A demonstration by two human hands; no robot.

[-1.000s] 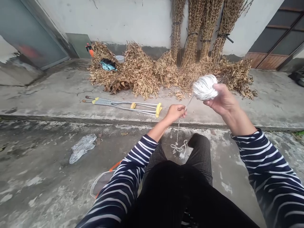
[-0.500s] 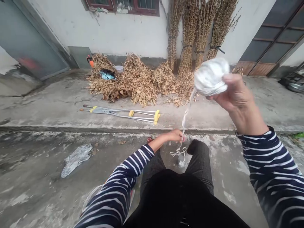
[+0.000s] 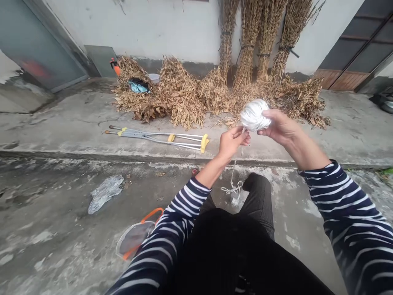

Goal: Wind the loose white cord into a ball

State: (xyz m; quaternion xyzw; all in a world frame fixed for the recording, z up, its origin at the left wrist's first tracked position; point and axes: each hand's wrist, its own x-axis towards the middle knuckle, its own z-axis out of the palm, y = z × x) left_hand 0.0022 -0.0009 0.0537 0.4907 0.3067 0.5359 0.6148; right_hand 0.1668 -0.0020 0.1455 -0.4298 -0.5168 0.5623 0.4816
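My right hand (image 3: 278,127) grips a white ball of cord (image 3: 254,115) from its right side, up in front of me. Close below the ball's left edge, my left hand (image 3: 232,141) is closed, pinching the white strand (image 3: 233,172) that runs from the ball. Under the hand the strand hangs down between my knees. It ends in loose loops (image 3: 235,189) beside a small wound bundle (image 3: 235,200) at ground level. What that bundle is wrapped around is too small to tell.
A pair of crutches (image 3: 184,143) with yellow pads lies on the concrete ledge (image 3: 76,139). Behind are heaps of dried stalks (image 3: 181,94) and upright bundles (image 3: 245,49) against the wall. A clear plastic bag (image 3: 106,192) and an orange-handled bag (image 3: 136,237) lie at left.
My right hand has brought the ball down and to the left. My left hand has risen from knee height to just under the ball. The view has tipped slightly downward.
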